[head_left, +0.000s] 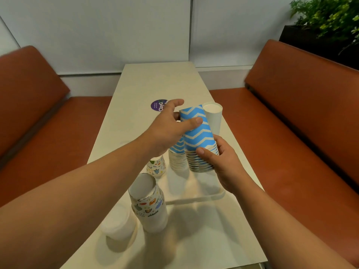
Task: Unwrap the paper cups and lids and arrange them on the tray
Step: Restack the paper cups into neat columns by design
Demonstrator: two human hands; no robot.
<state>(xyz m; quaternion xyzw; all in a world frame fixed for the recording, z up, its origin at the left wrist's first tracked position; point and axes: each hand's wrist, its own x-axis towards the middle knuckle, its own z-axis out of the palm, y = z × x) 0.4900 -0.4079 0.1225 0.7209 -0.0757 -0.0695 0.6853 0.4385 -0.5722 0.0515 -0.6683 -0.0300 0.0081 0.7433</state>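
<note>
A stack of upside-down blue zigzag paper cups (198,138) is held in the air over the white tray (196,199). My left hand (171,127) grips its upper end, thumb across the front. My right hand (219,162) grips the lower rims. Behind it on the tray stand a second blue zigzag stack (177,158), a plain white cup stack (213,117) and a small stack with colourful doodles (156,166). A taller doodle-print stack (149,202) stands near the tray's front left. A pile of white lids (118,224) sits beside it.
The long white table (155,82) carries a round purple sticker (158,105) past the cups. Orange benches (291,113) flank it on both sides. A plant in a dark planter (326,26) stands at the far right.
</note>
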